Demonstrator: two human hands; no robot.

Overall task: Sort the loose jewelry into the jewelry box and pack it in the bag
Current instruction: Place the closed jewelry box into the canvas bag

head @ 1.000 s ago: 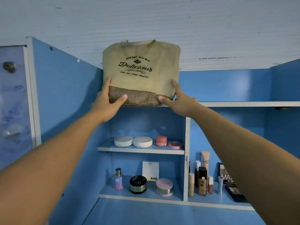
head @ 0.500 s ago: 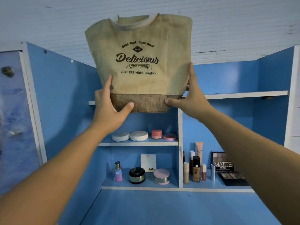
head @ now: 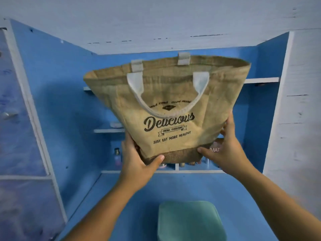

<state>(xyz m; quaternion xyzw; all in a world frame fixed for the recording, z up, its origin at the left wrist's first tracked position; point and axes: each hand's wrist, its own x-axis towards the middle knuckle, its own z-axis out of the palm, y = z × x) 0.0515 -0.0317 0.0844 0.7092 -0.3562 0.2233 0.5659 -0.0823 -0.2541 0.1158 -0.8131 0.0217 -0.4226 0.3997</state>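
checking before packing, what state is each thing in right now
jute bag: held in the air, tilted, mouth open, handle hanging down its front
left grip: holds the bag's lower left corner
right grip: holds the bag's lower right corner
teal box: resting on the blue surface, top looks closed
small bottle: upright on the lower shelf

One wide-angle view looks out from the person's head, facing forward and a little downward into a blue shelf unit (head: 69, 105). Both forearms enter from the bottom corners and run up to the left hand (head: 139, 162) and right hand (head: 225, 152), which hold the bag (head: 170, 101) close to the lens at mid-frame. The blue desktop (head: 139, 197) lies nearest, along the bottom edge, and straight edges bow toward the borders
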